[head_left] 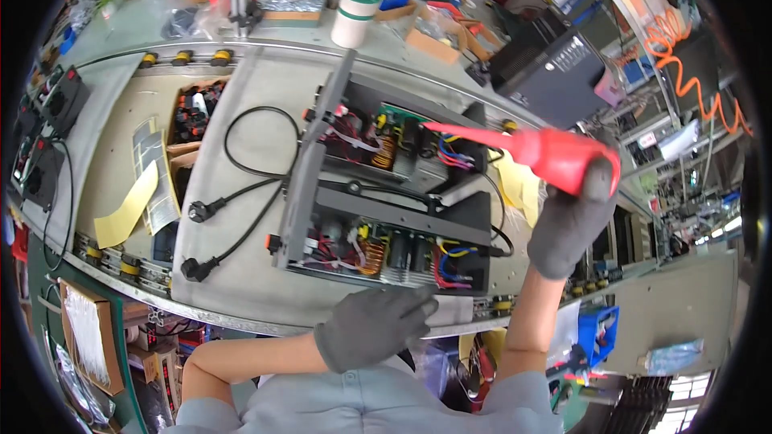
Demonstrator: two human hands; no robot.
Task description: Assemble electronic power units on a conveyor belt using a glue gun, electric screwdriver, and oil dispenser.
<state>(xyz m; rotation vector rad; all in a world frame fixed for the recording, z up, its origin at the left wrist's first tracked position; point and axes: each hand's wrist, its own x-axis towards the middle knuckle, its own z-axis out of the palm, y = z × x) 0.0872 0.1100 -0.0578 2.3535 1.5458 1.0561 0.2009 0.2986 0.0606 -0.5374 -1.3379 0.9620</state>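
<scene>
My right hand, in a grey glove, is wrapped round a red squeeze bottle with a long tapered nozzle. The nozzle points left, over the wiring of the farther power-supply unit. Side by side with it lies a nearer unit, also a dark open metal case with a copper coil and coloured wires. My left hand, gloved too, is just below the nearer unit at the bench edge, fingers stretched out and holding nothing. Two black power cords with plugs run left from the units.
Both units rest on a grey board over a roller conveyor. Left are yellow paper strips, a box of black parts and more dark units. Behind stand a white tub with a green lid and a dark computer case.
</scene>
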